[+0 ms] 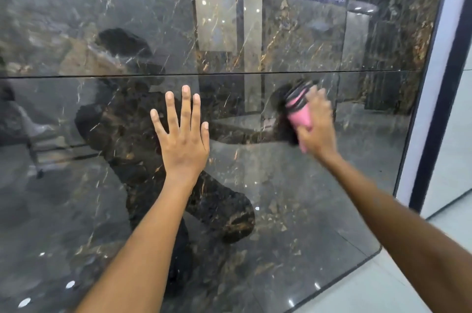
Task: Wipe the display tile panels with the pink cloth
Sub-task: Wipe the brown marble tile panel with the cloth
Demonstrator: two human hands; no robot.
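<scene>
Two glossy dark marble tile panels fill the view, the upper panel (127, 13) and the lower panel (293, 197), split by a thin horizontal seam at mid height. My left hand (182, 136) lies flat on the lower panel with its fingers spread and straight. My right hand (318, 124) grips the folded pink cloth (299, 113) and presses it against the lower panel just under the seam, right of centre. The right hand and cloth are motion-blurred. Part of the cloth is hidden under my fingers.
A white and dark frame strip (439, 98) runs down the panels' right edge. Pale floor tiles (383, 284) lie at the bottom right below the lower panel's edge. The polished surface mirrors ceiling lights, other displays and a person's dark shape.
</scene>
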